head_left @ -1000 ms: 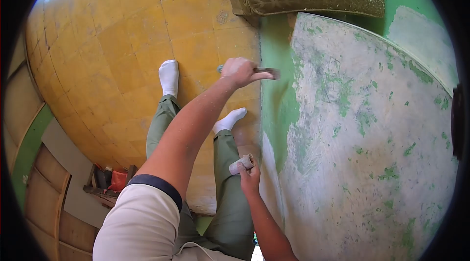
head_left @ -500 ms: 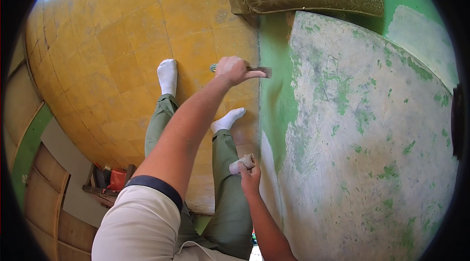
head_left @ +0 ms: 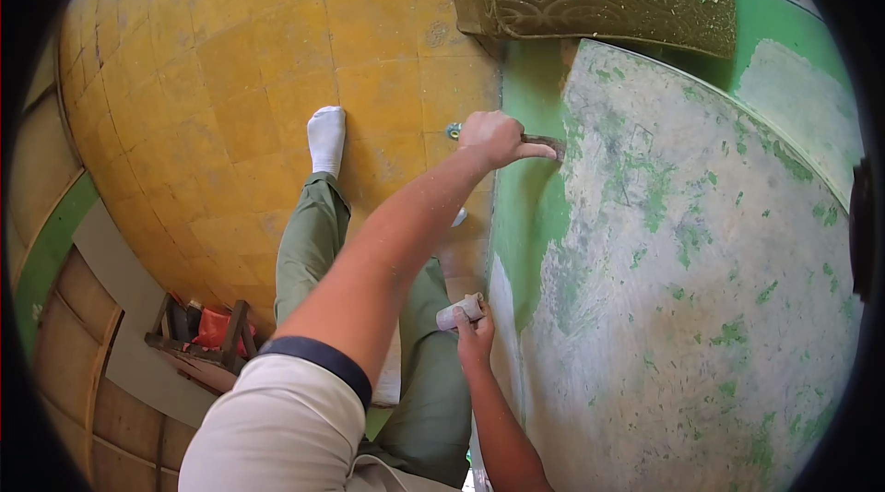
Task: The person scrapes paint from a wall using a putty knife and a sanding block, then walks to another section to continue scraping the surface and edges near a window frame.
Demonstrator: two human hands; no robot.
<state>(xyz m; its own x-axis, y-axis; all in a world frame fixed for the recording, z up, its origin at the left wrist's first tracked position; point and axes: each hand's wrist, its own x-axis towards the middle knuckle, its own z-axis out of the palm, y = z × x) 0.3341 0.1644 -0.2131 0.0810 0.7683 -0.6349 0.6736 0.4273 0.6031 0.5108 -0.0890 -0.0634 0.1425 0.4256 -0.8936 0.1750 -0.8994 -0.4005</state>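
The left hand (head_left: pixel 496 137) was closed around a narrow, dark metal-bladed scraper with a teal-ended handle (head_left: pixel 544 142), its forefinger stretched forward along the blade. The blade's tip lay against the patchy, pale grey plaster wall (head_left: pixel 664 261), at the edge of a remaining strip of green paint (head_left: pixel 525 206). The scraper looked light and stiff, with a thin edge that would bite or skid. It was probably best gripped at the handle, with one finger bearing down near the blade. Lower and nearer the body, the right hand (head_left: pixel 475 340) pinched a small pale roll of paper-like material (head_left: pixel 459 311) in its fingertips, just beside the wall's lower edge. The roll seemed light and soft enough to crush. Both hands were above the yellow tiled floor (head_left: pixel 230 77).
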